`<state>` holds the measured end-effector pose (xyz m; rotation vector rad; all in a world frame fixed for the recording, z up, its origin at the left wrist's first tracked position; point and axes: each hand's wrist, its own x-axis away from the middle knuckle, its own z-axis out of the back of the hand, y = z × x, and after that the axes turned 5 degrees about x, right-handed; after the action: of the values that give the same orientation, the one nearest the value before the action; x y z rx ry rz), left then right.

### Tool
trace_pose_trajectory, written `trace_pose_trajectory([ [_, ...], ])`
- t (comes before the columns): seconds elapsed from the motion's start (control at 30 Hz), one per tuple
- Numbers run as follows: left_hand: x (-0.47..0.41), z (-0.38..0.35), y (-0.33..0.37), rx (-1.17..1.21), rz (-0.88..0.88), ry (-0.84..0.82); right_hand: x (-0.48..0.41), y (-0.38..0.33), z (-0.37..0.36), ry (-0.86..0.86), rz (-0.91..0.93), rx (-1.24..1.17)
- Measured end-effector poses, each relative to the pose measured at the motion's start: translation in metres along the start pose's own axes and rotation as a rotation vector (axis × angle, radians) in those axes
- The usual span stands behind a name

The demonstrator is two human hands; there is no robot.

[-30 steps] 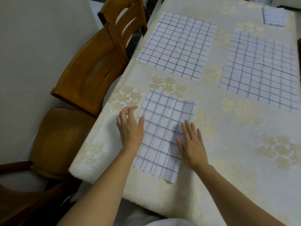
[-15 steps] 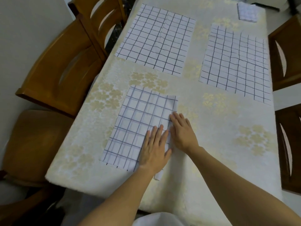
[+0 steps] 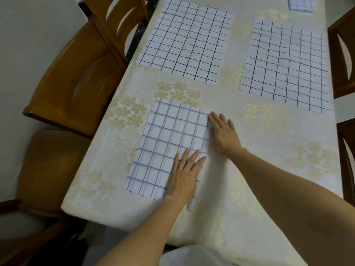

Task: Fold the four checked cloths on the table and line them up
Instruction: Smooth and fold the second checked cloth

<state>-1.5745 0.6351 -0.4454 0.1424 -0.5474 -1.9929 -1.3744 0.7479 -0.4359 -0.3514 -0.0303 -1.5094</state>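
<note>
A checked cloth folded in half [image 3: 169,144] lies near the front edge of the table [image 3: 249,169]. My left hand [image 3: 185,176] presses flat on its near right part, fingers straight. My right hand [image 3: 223,134] lies flat along the cloth's right edge, fingertips at its far right corner. Two unfolded checked cloths lie further back: one at the far left [image 3: 186,40], one at the far right [image 3: 286,66]. A small folded checked cloth [image 3: 299,3] sits at the far end, cut off by the frame's top.
The table wears a cream cloth with gold flower patterns. Wooden chairs stand along the left side [image 3: 76,73] and the right side [image 3: 343,54]. A pale wall [image 3: 28,45] is on the left.
My left hand crossed from the cloth's left edge to its near right part. My right hand slid up along the right edge toward the far corner. The camera view shifted.
</note>
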Motion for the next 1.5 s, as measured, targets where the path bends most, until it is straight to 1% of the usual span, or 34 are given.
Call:
trace_pose_trajectory([
  [0.07,-0.001,0.004,-0.003,0.053,0.006,-0.026,-0.001,-0.001,0.003,-0.015,-0.022,0.013],
  [0.13,-0.002,0.003,-0.004,0.017,0.019,0.000,0.004,-0.004,0.007,-0.010,-0.062,-0.005],
  [0.2,-0.001,0.000,-0.002,-0.036,0.034,0.004,0.015,-0.011,0.010,0.039,-0.077,-0.045],
  [0.3,-0.001,-0.002,0.000,-0.112,0.026,-0.004,0.043,-0.024,0.000,0.097,0.010,-0.072],
  [0.43,0.001,-0.002,0.002,-0.154,0.019,-0.027,0.069,-0.018,-0.026,0.051,0.051,-0.072],
  [0.6,0.006,0.002,0.001,-0.064,0.068,0.086,0.066,-0.009,-0.027,0.101,0.054,-0.086],
  [0.7,0.011,0.003,-0.001,-0.085,0.126,0.057,0.067,-0.011,-0.026,0.120,0.017,-0.083],
  [0.8,0.013,-0.001,0.002,-0.109,0.127,0.004,0.070,-0.014,-0.023,0.115,-0.025,-0.102],
  [0.97,0.016,-0.008,0.007,-0.136,0.158,0.005,0.067,-0.020,-0.021,0.058,-0.027,-0.049],
  [1.07,0.016,-0.006,0.007,-0.141,0.152,-0.005,0.067,-0.017,-0.023,0.033,-0.023,-0.017],
  [1.2,0.015,-0.003,0.003,-0.164,0.128,-0.023,0.068,-0.014,-0.022,0.039,-0.016,-0.003],
  [1.33,0.005,0.003,0.005,-0.160,0.081,-0.019,0.062,-0.019,-0.016,0.072,-0.054,0.001],
  [1.43,0.000,0.003,0.008,-0.167,0.064,-0.053,0.048,-0.029,-0.007,0.121,0.000,0.041],
  [1.5,0.000,-0.001,0.006,-0.182,0.067,-0.080,0.037,-0.033,-0.004,0.095,0.060,0.068],
])
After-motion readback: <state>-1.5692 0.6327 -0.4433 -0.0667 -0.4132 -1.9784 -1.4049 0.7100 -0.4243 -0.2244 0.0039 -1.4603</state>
